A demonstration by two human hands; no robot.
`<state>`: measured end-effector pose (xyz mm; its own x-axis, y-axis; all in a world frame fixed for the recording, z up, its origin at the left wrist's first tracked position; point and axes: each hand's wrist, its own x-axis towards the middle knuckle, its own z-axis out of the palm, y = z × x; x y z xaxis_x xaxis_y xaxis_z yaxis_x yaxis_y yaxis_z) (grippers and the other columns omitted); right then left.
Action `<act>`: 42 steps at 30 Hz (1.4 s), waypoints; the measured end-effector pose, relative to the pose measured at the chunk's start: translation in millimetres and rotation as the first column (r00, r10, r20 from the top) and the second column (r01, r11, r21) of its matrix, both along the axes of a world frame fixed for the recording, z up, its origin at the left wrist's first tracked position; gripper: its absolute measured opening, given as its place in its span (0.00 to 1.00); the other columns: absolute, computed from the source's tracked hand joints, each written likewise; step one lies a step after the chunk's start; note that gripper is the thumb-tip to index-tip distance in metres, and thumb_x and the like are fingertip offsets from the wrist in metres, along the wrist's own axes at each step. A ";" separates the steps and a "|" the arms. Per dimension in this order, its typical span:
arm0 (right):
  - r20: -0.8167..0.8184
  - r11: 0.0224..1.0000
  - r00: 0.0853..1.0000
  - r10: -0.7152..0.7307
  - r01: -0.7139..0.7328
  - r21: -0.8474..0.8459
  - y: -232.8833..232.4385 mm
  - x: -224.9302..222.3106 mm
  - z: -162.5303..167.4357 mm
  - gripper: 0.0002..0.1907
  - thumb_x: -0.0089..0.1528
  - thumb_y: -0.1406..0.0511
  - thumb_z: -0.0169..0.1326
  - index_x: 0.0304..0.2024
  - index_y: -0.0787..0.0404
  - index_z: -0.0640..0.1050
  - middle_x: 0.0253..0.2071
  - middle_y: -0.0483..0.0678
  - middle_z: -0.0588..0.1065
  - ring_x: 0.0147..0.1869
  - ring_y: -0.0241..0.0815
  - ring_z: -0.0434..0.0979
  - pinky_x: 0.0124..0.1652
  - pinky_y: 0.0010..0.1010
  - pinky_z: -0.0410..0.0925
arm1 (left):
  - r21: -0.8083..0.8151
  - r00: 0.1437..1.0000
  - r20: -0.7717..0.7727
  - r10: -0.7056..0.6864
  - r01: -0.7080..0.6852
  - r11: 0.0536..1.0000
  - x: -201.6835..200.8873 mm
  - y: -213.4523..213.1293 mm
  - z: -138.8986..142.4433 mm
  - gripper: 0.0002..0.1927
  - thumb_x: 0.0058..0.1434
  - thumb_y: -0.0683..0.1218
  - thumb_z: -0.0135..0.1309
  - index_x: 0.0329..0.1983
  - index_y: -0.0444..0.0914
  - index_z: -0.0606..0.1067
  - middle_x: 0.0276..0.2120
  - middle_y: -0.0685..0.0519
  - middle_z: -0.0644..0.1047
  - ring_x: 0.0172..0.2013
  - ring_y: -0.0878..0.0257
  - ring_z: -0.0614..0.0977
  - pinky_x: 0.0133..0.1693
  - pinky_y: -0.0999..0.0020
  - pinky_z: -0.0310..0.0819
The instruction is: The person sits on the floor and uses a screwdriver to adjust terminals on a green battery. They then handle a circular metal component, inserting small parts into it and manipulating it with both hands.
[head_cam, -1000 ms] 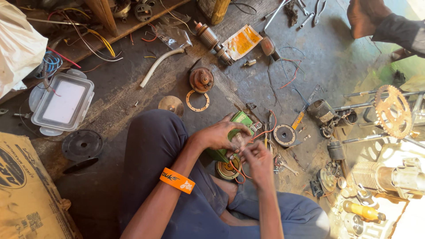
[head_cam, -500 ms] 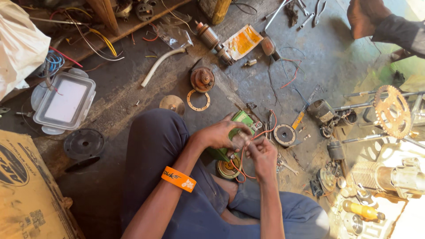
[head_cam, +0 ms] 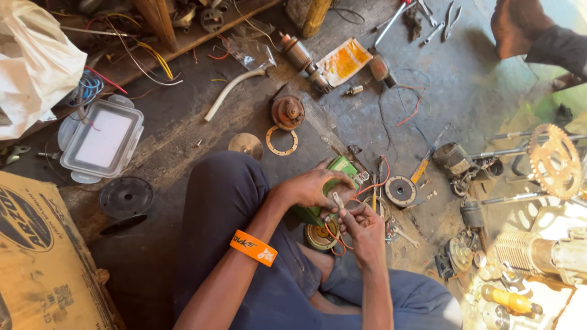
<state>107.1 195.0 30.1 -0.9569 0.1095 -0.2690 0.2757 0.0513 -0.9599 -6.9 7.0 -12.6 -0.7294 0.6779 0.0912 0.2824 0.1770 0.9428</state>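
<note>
Left hand (head_cam: 312,188) grips green box (head_cam: 333,174); right hand (head_cam: 361,223) pinches small metal piece (head_cam: 338,201); orange-yellow packet (head_cam: 343,61) beyond.

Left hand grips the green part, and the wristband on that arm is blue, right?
Not quite: the wristband is orange, not blue, as the head view shows. The left hand does grip the green part.

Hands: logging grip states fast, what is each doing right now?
Left hand: closed around the green part.
Right hand: fingers pinched on a thin tool; what kind cannot be told.
</note>
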 end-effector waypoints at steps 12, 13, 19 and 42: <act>-0.197 0.968 0.959 -0.203 0.227 0.110 -0.6 37.7 35.7 0.08 0.63 0.71 0.58 0.43 0.70 0.78 0.35 0.50 0.78 0.36 0.35 0.78 0.37 0.26 0.73 | 0.132 0.935 -0.289 0.207 -0.176 0.976 29.7 -9.1 66.7 0.18 0.45 0.49 0.71 0.41 0.44 0.85 0.68 0.34 0.65 0.69 0.38 0.61 0.68 0.50 0.53; -0.162 0.969 0.961 -0.224 0.238 0.074 1.4 39.2 36.4 0.08 0.63 0.71 0.58 0.43 0.70 0.78 0.34 0.50 0.78 0.35 0.35 0.78 0.36 0.27 0.72 | 0.145 0.939 -0.299 0.172 -0.133 0.980 34.3 -9.6 75.0 0.18 0.46 0.49 0.69 0.42 0.43 0.84 0.65 0.37 0.68 0.69 0.40 0.63 0.68 0.52 0.55; -0.041 0.954 0.967 -0.251 0.240 -0.182 13.1 39.0 41.2 0.08 0.66 0.68 0.57 0.42 0.70 0.76 0.32 0.49 0.76 0.33 0.38 0.76 0.34 0.28 0.70 | 0.083 0.856 -0.497 0.140 -0.114 0.990 54.9 -5.5 98.5 0.14 0.48 0.47 0.67 0.37 0.38 0.83 0.54 0.45 0.75 0.64 0.46 0.69 0.67 0.47 0.55; 0.119 0.952 0.987 -0.111 0.140 -0.272 1.8 1.7 23.3 0.08 0.69 0.64 0.52 0.46 0.63 0.72 0.32 0.46 0.73 0.31 0.32 0.69 0.31 0.23 0.65 | 0.051 0.896 -0.327 0.301 -0.302 0.952 32.7 -4.0 61.0 0.20 0.46 0.47 0.66 0.46 0.48 0.84 0.64 0.28 0.65 0.69 0.35 0.59 0.69 0.44 0.46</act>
<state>108.7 196.8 53.4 -0.9065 0.1335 -0.4005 0.3590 -0.2556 -0.8977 25.8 3.0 48.4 -0.8281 0.4304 0.3592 0.5074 0.3031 0.8066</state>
